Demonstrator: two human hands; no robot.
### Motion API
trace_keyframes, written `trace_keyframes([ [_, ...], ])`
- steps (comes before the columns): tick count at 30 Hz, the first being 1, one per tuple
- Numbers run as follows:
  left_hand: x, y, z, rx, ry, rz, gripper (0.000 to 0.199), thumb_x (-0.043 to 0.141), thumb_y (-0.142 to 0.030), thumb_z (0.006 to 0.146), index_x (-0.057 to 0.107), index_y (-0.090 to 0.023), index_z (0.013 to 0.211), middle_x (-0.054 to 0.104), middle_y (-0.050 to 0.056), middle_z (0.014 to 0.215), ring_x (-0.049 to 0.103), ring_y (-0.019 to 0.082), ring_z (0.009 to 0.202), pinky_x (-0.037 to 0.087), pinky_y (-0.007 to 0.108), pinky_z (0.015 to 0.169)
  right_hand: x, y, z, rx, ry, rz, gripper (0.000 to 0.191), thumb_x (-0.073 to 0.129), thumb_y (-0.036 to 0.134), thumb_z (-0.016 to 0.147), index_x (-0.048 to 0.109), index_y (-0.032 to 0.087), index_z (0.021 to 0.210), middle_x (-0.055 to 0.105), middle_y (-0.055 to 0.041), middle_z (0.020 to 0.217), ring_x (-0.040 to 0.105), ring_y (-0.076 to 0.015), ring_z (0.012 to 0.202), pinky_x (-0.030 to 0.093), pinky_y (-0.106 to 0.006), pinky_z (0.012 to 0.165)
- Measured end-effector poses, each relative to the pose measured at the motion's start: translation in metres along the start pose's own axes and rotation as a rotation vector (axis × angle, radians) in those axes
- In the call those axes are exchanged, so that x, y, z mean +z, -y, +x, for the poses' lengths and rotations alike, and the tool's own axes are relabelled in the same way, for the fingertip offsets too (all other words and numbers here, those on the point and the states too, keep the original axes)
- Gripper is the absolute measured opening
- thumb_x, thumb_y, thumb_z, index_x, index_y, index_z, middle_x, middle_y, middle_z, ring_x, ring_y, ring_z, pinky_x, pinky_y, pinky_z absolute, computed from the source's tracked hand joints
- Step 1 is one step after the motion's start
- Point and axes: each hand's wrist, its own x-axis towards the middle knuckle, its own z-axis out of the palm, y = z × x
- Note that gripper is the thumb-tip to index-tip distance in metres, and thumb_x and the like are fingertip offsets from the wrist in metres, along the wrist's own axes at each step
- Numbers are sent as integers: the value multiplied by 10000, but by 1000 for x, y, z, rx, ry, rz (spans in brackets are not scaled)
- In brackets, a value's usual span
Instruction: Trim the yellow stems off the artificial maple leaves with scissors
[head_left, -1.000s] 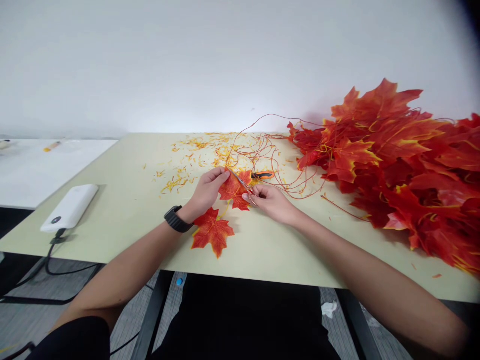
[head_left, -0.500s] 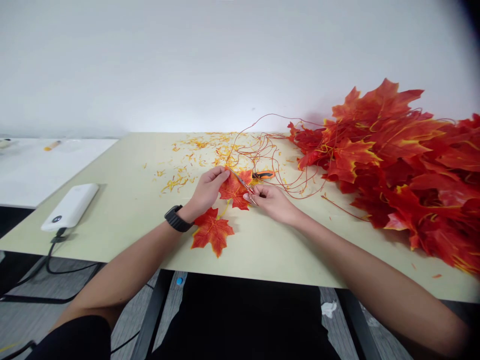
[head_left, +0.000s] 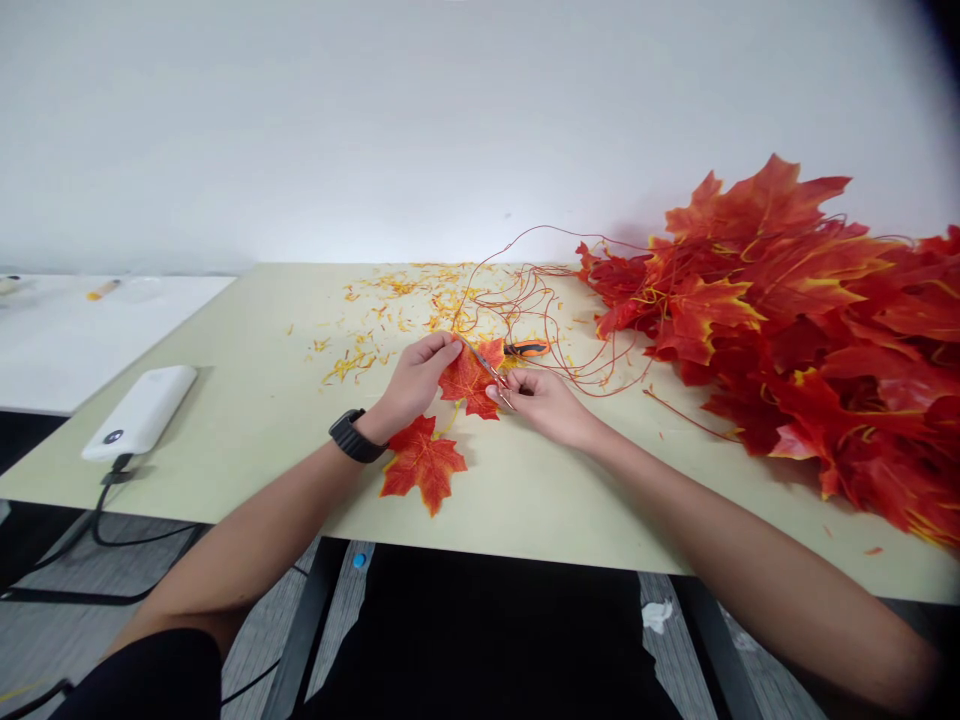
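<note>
My left hand pinches the upper left edge of a red artificial maple leaf just above the table. In my right hand is a pair of small metal scissors, its blades lying along the top of that leaf and pointing at my left fingertips. Whether the blades are open cannot be made out. A second red maple leaf, with a yellow stem, lies nearer me beside my left wrist. Behind the scissors rests a tool with an orange and black handle, its far end hidden by the leaf.
A large heap of red maple leaves fills the table's right side. Thin red wires trail from it toward my hands. Yellow and orange trimmings litter the back middle. At left lies a white power bank with a black cable.
Both hands stay almost where they were, on leaf and scissors. The nearer leaf has shifted very slightly to the left.
</note>
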Motion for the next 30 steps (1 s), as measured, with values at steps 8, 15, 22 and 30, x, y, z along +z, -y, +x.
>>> trace_keyframes([
  [8,0,-1,0,-16,10,-9,368,743,-477,907,600,-179,746,555,5,719,445,104,670,363,269,652,1,-2,0,3,1,-4,760,743,876,788,371,223,673,352,42,649,296,-108,619,230,-284,579],
  [15,-1,0,-1,-28,18,-9,344,711,-441,932,596,-178,743,559,11,730,458,103,669,354,276,659,1,0,0,25,1,7,761,767,862,770,369,222,663,345,46,648,286,-101,618,222,-283,589],
  [22,0,-3,-2,-18,70,-5,378,724,-463,913,576,-176,717,544,7,702,447,102,656,351,279,648,2,-1,-1,20,12,30,764,771,873,762,377,225,672,349,48,650,282,-104,621,228,-287,583],
  [30,-1,0,0,-42,63,1,351,700,-444,913,565,-174,734,534,2,709,452,100,656,355,270,656,2,-4,1,15,0,44,775,791,869,741,370,224,657,349,48,641,283,-101,617,221,-282,572],
])
